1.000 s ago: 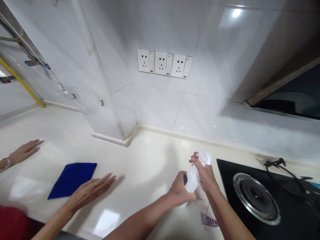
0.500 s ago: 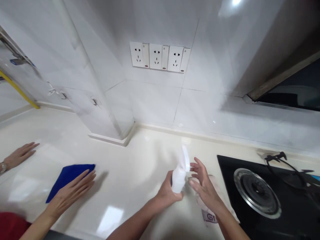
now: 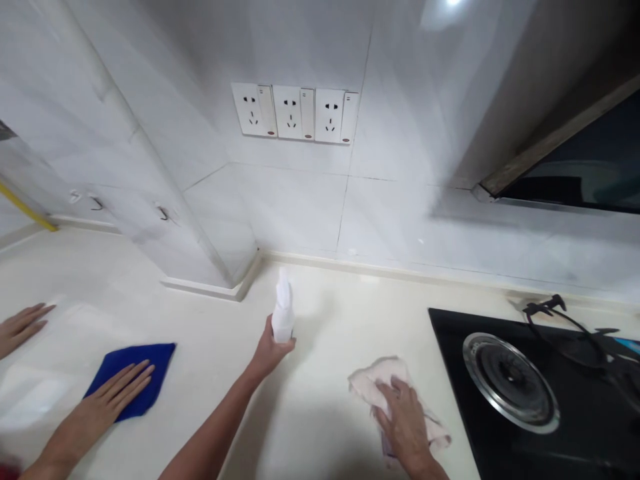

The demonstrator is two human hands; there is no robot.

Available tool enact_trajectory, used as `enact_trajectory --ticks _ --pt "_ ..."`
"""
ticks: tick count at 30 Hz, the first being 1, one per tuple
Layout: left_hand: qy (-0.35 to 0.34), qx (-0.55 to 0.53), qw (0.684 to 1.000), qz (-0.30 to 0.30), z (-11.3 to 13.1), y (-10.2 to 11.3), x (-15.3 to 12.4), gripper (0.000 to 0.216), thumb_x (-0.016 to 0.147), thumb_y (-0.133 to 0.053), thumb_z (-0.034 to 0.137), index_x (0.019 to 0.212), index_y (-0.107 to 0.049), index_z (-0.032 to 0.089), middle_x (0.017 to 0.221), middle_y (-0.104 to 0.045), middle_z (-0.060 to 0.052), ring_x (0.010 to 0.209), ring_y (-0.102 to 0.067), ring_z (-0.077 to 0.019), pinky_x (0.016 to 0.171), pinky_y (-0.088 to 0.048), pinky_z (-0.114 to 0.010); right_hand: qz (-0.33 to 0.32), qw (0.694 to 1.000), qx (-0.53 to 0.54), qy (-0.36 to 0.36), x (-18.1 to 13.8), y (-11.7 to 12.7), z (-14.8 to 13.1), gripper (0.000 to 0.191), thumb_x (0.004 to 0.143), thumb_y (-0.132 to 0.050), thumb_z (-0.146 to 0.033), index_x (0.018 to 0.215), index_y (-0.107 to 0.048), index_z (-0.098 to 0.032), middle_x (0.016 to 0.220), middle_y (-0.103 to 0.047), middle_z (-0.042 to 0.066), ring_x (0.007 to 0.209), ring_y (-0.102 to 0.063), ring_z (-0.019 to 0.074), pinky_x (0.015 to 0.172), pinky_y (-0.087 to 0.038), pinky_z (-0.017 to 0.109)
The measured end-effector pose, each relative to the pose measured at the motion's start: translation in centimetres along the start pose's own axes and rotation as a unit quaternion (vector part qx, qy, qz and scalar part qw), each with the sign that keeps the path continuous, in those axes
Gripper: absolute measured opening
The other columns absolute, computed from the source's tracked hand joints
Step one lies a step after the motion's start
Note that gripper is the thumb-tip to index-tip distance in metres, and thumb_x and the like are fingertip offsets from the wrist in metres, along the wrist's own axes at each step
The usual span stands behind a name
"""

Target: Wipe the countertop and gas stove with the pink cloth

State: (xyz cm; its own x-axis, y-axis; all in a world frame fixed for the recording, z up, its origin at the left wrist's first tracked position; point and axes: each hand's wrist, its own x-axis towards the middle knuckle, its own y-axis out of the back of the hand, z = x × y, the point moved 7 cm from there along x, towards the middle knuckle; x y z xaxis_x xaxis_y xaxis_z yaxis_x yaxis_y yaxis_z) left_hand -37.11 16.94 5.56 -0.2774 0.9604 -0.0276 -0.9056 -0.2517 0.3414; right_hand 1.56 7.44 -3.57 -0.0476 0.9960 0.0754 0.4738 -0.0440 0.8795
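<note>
A white spray bottle (image 3: 283,308) is gripped in my left hand (image 3: 270,352), fingers wrapped round its body. It stands close to upright over the pale counter (image 3: 320,400); I cannot tell whether its base touches. My right hand (image 3: 407,427) rests on a crumpled pale pink cloth (image 3: 366,383), just left of the black gas stove. The fingers are bent and press into the fabric, and part of the cloth is hidden beneath the palm.
At the left, a co-worker's hand (image 3: 117,393) presses on a blue cloth (image 3: 145,360), and their other hand (image 3: 23,327) lies farther left. The gas stove (image 3: 450,353) borders the right side. A tiled wall with power sockets (image 3: 295,113) and a projecting pillar (image 3: 200,287) stand behind.
My left hand has carried the spray bottle leftward, away from my right hand. My right hand has dropped from beside the bottle onto the pink cloth. The view has shifted slightly right.
</note>
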Motion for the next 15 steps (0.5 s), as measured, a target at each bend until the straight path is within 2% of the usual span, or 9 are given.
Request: enact_trajectory --ticks 2,4,7,10,15 --pt "-0.003 0.004 1.000 0.031 -0.4 0.9 2.0 0.069 0.063 -0.074 0.046 0.123 -0.050 0.021 0.091 -0.064 0.001 0.083 -0.063 -0.0217 0.076 -0.055 -0.040 -0.010 0.997 0.068 0.038 0.4 -0.4 -1.4 0.039 0.086 -0.066 -0.037 0.123 -0.076 -0.031 0.130 -0.068 0.013 0.120 -0.062 0.0375 0.104 -0.053 0.054" --pt "-0.003 0.013 0.999 0.050 -1.0 1.5 3.7 0.070 0.063 -0.075 0.046 0.123 -0.050 0.021 0.092 -0.065 0.001 0.083 -0.064 -0.0218 0.076 -0.056 -0.040 0.005 0.991 0.130 0.025 1.4 0.0 -1.7 0.037 0.086 -0.066 -0.040 0.119 -0.076 -0.027 0.127 -0.068 0.012 0.122 -0.062 0.0365 0.106 -0.053 0.052" --pt "-0.003 0.011 0.998 0.058 -2.1 1.9 5.3 0.074 0.061 -0.077 0.047 0.124 -0.050 0.020 0.097 -0.066 -0.001 0.085 -0.064 -0.0224 0.078 -0.056 -0.041 0.031 0.972 0.225 -0.052 3.3 0.9 -1.5 0.040 0.085 -0.065 -0.050 0.115 -0.074 -0.025 0.118 -0.070 0.011 0.119 -0.065 0.0354 0.104 -0.054 0.050" --pt "-0.004 0.002 0.998 0.060 -3.0 2.2 6.5 0.078 0.061 -0.078 0.049 0.127 -0.049 0.019 0.101 -0.066 -0.003 0.088 -0.065 -0.0230 0.081 -0.057 -0.042 0.031 0.940 0.311 -0.136 4.8 2.0 -1.7 0.044 0.084 -0.065 -0.057 0.113 -0.072 -0.024 0.110 -0.072 0.008 0.108 -0.070 0.0320 0.097 -0.057 0.045" --pt "-0.014 -0.001 0.996 0.087 -3.9 2.3 8.1 0.082 0.062 -0.078 0.051 0.131 -0.050 0.017 0.104 -0.068 -0.006 0.090 -0.066 -0.0237 0.084 -0.058 -0.043 0.047 0.901 0.360 -0.237 6.6 4.1 -1.7 0.058 0.079 -0.070 -0.067 0.114 -0.068 -0.021 0.101 -0.075 0.006 0.095 -0.072 0.0288 0.086 -0.057 0.040"
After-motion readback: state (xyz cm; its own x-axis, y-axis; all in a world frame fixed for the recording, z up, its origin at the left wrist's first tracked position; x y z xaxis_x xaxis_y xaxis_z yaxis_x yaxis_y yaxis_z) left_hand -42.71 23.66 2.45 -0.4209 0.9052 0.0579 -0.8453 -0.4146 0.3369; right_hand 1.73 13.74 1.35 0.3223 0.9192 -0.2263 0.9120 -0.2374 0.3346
